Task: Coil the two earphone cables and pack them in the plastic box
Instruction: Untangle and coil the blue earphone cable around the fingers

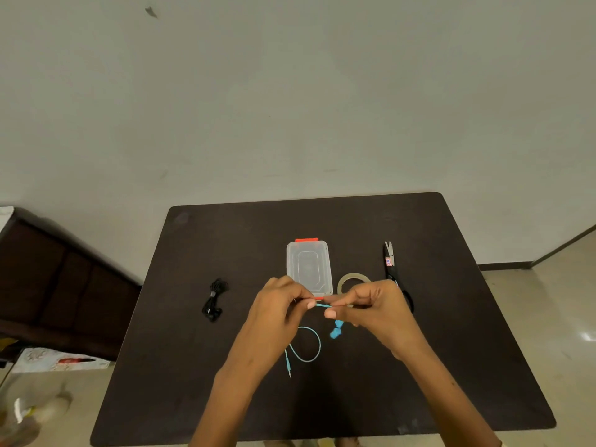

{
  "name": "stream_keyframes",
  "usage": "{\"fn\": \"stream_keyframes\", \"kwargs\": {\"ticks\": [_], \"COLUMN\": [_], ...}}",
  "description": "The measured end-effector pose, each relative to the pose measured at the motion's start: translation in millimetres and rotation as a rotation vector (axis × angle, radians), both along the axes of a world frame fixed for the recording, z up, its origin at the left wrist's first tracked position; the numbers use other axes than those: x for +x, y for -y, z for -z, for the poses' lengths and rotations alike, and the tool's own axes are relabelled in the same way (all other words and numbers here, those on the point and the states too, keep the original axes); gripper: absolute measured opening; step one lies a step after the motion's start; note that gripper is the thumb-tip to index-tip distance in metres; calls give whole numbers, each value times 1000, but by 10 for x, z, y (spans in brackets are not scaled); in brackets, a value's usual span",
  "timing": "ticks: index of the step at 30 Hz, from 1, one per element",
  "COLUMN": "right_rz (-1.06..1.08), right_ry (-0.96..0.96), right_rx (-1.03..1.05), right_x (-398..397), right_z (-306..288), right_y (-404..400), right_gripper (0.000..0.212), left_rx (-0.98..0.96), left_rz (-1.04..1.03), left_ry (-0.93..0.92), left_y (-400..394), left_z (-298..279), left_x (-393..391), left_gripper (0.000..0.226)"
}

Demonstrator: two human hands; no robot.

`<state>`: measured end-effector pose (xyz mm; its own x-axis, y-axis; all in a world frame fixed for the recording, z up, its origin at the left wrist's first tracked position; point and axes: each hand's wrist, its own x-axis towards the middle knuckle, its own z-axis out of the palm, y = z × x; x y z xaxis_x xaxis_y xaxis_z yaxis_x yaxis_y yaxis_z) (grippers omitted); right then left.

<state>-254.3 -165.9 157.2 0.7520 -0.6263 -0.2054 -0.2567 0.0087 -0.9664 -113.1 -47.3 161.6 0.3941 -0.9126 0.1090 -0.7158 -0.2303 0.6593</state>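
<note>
Blue earphone cable (pixel 308 345) is held above the middle of the dark worktop (pixel 467 366), toward its near edge. The left hand (pixel 280 304) pinches the cable between curled fingers (pixel 311 304), and the right hand (pixel 371 306) pinches it just beside, its fingers (pixel 330 313) also curled round the cable; a short taut length spans the two grips. Below the hands, the blue earbuds (pixel 336 330) hang close to the right hand, while a loose loop of cable and the plug end hang under the left hand. The black earphone cable (pixel 213 300) lies bundled toward the left edge of the worktop, well apart from the hands. The clear plastic box (pixel 308 266), with red latches at both ends, rests at the centre of the worktop, lid closed, just beyond the hands. A tape roll (pixel 351 280) lies just beside the box on its right, partly hidden by the right hand. Scissors (pixel 392 269) lie further toward the right edge.
</note>
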Motion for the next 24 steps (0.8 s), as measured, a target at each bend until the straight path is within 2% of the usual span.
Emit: {"fn": "stream_keyframes", "kwargs": {"ticks": [13,18,24], "right_rz": [-61,-249,-361], "right_ry": [33,-52,-84], "right_rx": [4,-12,64], "right_x": [13,18,-19], "right_z": [-65,-81,-48], "right_y": [29,75,53], "right_gripper": [13,12,20], "left_rx": [-59,-81,-164], "left_rz": [12,26,-20], "left_ry": [138,113,49], "left_y": [-17,-34,-79], "left_z": [-28,-32,-92], "left_x": [1,45,213], "left_gripper": [7,31,24]}}
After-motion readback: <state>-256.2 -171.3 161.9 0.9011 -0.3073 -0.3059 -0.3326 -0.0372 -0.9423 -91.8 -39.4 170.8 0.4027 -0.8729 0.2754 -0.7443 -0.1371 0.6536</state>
